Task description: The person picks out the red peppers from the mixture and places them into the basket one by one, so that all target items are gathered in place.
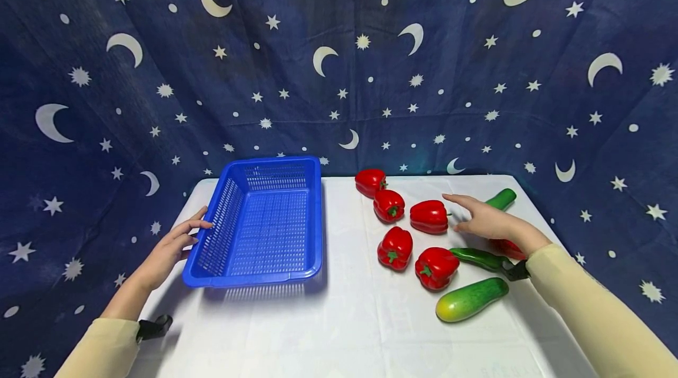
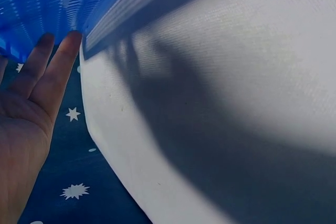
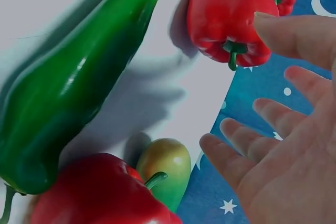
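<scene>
My left hand [image 1: 172, 248] is at the left rim of a blue plastic basket [image 1: 315, 231]; in the left wrist view its straight fingers [image 2: 63, 72] reach the basket wall [image 2: 58, 3]. My right hand [image 1: 489, 220] hovers over the table's right side, fingers spread, holding nothing. Nearest to it is a red bell pepper [image 1: 428, 217]; in the right wrist view the thumb overlaps that bell pepper [image 3: 226, 19]. Below the hand lie a long green pepper [image 1: 479, 258] and another red bell pepper [image 1: 508, 248], partly hidden by the forearm. A cucumber [image 1: 500, 198] lies just behind the hand.
More red bell peppers [image 1: 396, 247] lie on the white-covered table [image 1: 349, 325] right of the basket. A yellow-tipped cucumber [image 1: 471, 300] rests nearer the front. A dark blue curtain [image 1: 339, 30] with moons and stars hangs behind the table.
</scene>
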